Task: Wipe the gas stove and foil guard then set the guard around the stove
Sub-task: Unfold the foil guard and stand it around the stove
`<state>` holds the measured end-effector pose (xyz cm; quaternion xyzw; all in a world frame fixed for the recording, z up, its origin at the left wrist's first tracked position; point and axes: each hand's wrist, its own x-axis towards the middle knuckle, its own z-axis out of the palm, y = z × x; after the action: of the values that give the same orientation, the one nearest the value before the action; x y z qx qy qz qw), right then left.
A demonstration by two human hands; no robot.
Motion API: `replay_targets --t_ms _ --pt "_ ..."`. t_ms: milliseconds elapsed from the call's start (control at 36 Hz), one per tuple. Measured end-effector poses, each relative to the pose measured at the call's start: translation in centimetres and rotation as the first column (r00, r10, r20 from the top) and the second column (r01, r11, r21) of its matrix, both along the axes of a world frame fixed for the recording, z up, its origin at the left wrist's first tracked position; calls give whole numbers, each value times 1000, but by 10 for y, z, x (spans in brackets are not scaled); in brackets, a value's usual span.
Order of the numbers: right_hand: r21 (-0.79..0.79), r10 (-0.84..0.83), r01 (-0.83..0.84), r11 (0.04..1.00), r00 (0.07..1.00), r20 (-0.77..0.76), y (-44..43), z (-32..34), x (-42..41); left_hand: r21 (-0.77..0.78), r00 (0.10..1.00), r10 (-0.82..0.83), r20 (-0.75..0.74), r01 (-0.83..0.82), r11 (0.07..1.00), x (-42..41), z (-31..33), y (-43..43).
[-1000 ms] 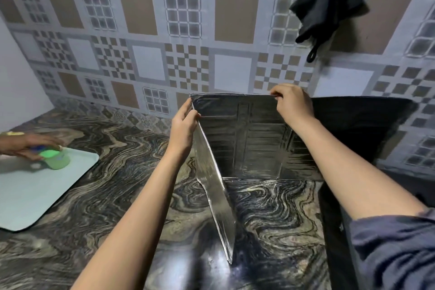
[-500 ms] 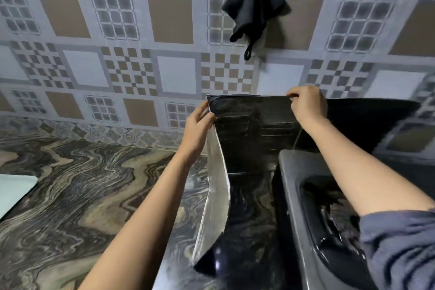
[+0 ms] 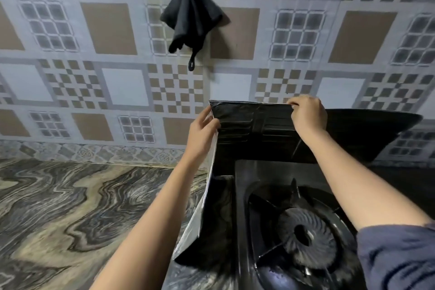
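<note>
The folded foil guard (image 3: 254, 129) stands upright around the left and back of the black gas stove (image 3: 242, 195). Its back panel runs along the tiled wall and its left panel angles toward me beside the stove. My left hand (image 3: 202, 132) pinches the guard's top left corner, thumb inside the fold. My right hand (image 3: 308, 115) grips the top edge of the back panel, fingers curled over it. The stove's round burner (image 3: 306, 235) and pan support show below my right forearm. The guard's right part stretches dark behind my right arm.
A black cloth (image 3: 190, 16) hangs from a hook on the patterned tile wall above the guard. The marbled stone countertop (image 3: 70, 207) stretches to the left of the stove.
The guard has moved right with both hands, from bare countertop to around the stove. The view swung right, so the tray and the other person's hand on the left have dropped out of sight.
</note>
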<state>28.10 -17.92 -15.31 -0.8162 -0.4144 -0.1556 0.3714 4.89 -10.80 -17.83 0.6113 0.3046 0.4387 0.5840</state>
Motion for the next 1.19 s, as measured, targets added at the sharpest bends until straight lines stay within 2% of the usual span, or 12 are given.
replay_targets --t_ms 194,278,389,583,667,806,917,1194 --pt "74 -49 47 996 998 28 -3 -5 42 -13 998 -21 -62 20 1000 41 7 -4" --pt "103 -16 13 995 999 31 2 -10 50 -7 996 -13 -92 13 1000 53 3 2" --pt "138 65 -73 988 996 67 13 -18 49 -26 999 1 -46 -2 1000 62 4 3" --pt "252 93 -88 964 996 -11 31 -25 50 -51 996 -44 -76 40 998 60 7 5" --pt "267 92 -82 960 995 -28 35 -24 52 -61 997 -41 -58 37 997 59 4 9" --pt "273 113 -112 955 994 12 39 -28 56 -85 998 -5 -66 -1 996 56 4 14" --pt "291 137 -146 946 989 52 45 -29 52 -130 1000 13 -16 -15 991 53 5 22" --pt "318 164 -171 933 985 50 56 -25 47 -109 1000 17 -17 -18 994 36 6 41"
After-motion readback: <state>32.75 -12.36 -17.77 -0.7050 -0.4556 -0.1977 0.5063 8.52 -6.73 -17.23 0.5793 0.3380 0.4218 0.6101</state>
